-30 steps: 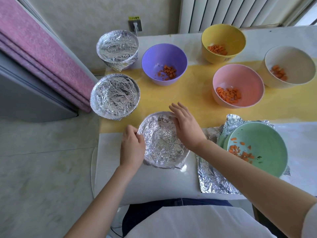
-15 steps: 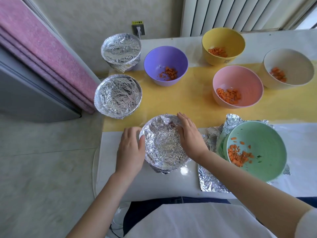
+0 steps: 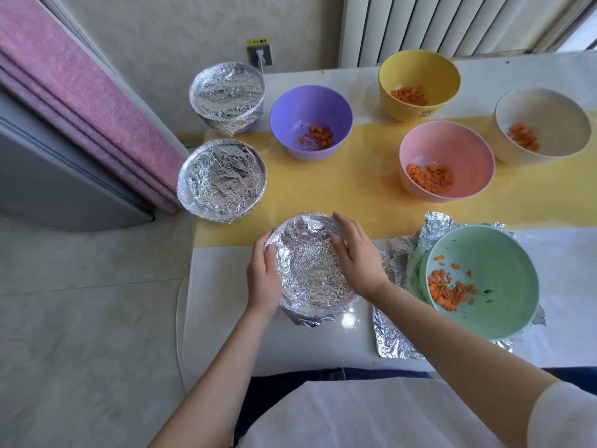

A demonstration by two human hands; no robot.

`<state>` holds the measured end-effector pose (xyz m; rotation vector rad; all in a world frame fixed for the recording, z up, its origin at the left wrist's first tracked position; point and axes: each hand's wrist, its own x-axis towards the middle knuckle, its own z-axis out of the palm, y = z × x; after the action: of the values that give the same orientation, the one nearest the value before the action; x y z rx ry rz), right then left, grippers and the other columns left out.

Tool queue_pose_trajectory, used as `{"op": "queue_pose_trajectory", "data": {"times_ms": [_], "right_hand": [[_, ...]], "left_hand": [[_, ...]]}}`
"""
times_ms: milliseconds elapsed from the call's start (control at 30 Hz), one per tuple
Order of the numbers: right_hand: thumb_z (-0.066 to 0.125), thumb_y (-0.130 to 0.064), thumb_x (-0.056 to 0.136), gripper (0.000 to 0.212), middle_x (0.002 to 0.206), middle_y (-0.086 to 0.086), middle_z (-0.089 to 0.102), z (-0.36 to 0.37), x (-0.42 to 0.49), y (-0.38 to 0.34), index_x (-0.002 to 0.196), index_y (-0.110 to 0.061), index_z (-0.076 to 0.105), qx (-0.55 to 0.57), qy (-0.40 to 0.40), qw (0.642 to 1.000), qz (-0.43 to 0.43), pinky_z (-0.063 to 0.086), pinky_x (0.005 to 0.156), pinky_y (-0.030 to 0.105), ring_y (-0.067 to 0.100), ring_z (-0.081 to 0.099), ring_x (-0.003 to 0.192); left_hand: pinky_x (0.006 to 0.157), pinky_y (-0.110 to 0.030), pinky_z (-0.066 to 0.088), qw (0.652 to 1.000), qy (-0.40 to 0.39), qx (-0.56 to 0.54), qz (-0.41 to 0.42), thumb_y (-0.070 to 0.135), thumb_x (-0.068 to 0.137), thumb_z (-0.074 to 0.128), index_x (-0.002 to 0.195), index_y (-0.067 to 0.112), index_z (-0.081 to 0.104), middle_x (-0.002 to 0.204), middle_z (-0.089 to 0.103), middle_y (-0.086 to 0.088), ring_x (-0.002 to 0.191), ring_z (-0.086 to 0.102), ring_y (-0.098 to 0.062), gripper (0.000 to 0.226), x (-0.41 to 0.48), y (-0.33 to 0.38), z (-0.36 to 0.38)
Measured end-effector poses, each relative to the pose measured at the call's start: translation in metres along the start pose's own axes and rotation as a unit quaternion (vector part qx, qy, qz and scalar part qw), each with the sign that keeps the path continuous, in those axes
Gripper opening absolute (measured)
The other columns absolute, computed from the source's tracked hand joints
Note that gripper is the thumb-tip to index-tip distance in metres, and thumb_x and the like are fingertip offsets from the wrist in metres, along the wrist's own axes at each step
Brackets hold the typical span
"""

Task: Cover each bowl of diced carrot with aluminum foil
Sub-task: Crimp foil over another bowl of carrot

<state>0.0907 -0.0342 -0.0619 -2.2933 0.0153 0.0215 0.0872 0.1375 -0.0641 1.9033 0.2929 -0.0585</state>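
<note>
A foil-covered bowl (image 3: pixel 308 270) sits near the table's front edge, its foil sunk in the middle. My left hand (image 3: pixel 263 279) cups its left side and my right hand (image 3: pixel 357 257) presses the foil along its right rim. Two more foil-covered bowls stand at the left, one in the middle (image 3: pixel 221 179) and one at the back (image 3: pixel 226 92). Open bowls hold diced carrot: purple (image 3: pixel 310 111), yellow (image 3: pixel 420 72), pink (image 3: pixel 452 147), white (image 3: pixel 549 118). A green bowl (image 3: pixel 491 286) with carrot rests on a loose foil sheet (image 3: pixel 392 337).
A yellow runner (image 3: pixel 365 189) crosses the white table (image 3: pixel 226 334). The table's left edge drops to the floor beside a pink curtain (image 3: pixel 74 92). A wall socket (image 3: pixel 258 54) and a radiator (image 3: pixel 436 24) are behind the table.
My left hand has slid up along the bowl's left rim and my right hand has shifted on the right rim, pressing the foil tighter. The bowl stays in place.
</note>
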Motion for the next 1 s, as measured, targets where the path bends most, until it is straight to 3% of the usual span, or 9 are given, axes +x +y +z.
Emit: {"op": "queue_pose_trajectory", "data": {"times_ms": [133,267,367,467,567,667,800,1000], "right_hand": [[0.041,-0.026,0.097,0.046,0.132,0.007,0.051,0.001,0.000,0.001,0.140,-0.011,0.037,0.005,0.002,1.000,-0.004,0.037,0.094,0.028,0.023,0.052,0.118],[0.044,-0.020,0.098,0.044,0.132,0.008,0.050,-0.001,-0.001,0.000,0.140,-0.009,0.037,0.000,0.000,1.000,-0.005,0.037,0.097,0.030,0.024,0.049,0.120],[0.040,-0.025,0.099,0.042,0.130,0.008,0.050,-0.004,-0.005,-0.004,0.137,-0.008,0.039,-0.001,-0.001,1.000,0.016,0.036,0.096,0.027,0.022,0.048,0.120],[0.035,-0.036,0.100,0.042,0.126,0.006,0.051,-0.011,-0.012,-0.004,0.130,-0.008,0.041,-0.085,-0.029,0.994,0.055,0.041,0.091,0.030,0.020,0.051,0.114],[0.034,-0.043,0.098,0.048,0.128,0.006,0.050,-0.021,-0.015,0.000,0.130,-0.009,0.041,-0.198,-0.060,0.978,0.010,0.036,0.099,0.032,0.021,0.048,0.117],[0.035,-0.038,0.099,0.051,0.142,0.005,0.043,-0.026,-0.009,-0.004,0.141,-0.009,0.035,-0.173,-0.098,0.978,-0.060,0.030,0.108,0.030,0.020,0.041,0.129],[0.037,-0.028,0.101,0.040,0.132,0.004,0.054,-0.024,0.006,-0.007,0.139,-0.014,0.042,-0.163,-0.147,0.972,-0.077,0.050,0.089,0.039,0.023,0.055,0.115],[0.048,-0.020,0.098,0.028,0.110,0.007,0.069,-0.029,0.015,-0.004,0.118,-0.009,0.063,-0.076,-0.129,0.987,-0.057,0.051,0.085,0.036,0.024,0.066,0.096]], "left_hand": [[0.095,-0.003,0.029,1.000,-0.005,-0.004,0.005,0.012,0.101,0.033,0.132,0.017,0.044,0.126,0.048,0.013,0.120,0.042,-0.001,0.034,0.002,-0.002,0.000],[0.099,-0.011,0.031,1.000,-0.012,0.007,0.002,0.014,0.101,0.033,0.134,0.018,0.045,0.128,0.048,0.013,0.122,0.043,-0.003,0.035,0.003,-0.005,-0.003],[0.100,-0.019,0.035,1.000,-0.022,0.022,-0.001,0.015,0.101,0.034,0.134,0.019,0.047,0.126,0.051,0.012,0.119,0.048,-0.008,0.036,0.002,-0.005,-0.004],[0.089,-0.006,0.034,0.996,-0.062,0.058,0.012,0.016,0.101,0.034,0.134,0.018,0.047,0.120,0.052,0.014,0.112,0.050,-0.004,0.036,-0.002,-0.003,-0.005],[0.082,-0.002,0.034,0.990,-0.118,0.073,0.005,0.020,0.102,0.034,0.134,0.023,0.048,0.119,0.053,0.013,0.109,0.049,0.000,0.035,-0.006,0.002,-0.003],[0.092,-0.014,0.034,0.982,-0.172,0.081,0.006,0.023,0.102,0.033,0.135,0.023,0.046,0.125,0.053,0.009,0.117,0.048,-0.005,0.036,-0.009,0.006,0.002],[0.093,-0.014,0.034,0.988,-0.105,0.107,0.030,0.020,0.102,0.032,0.133,0.016,0.047,0.131,0.053,0.003,0.117,0.048,-0.007,0.035,-0.017,0.009,0.010],[0.076,-0.015,0.038,0.989,-0.034,0.134,0.047,0.012,0.101,0.034,0.122,0.011,0.057,0.108,0.066,-0.004,0.095,0.059,-0.017,0.031,-0.026,0.004,0.013]]}}
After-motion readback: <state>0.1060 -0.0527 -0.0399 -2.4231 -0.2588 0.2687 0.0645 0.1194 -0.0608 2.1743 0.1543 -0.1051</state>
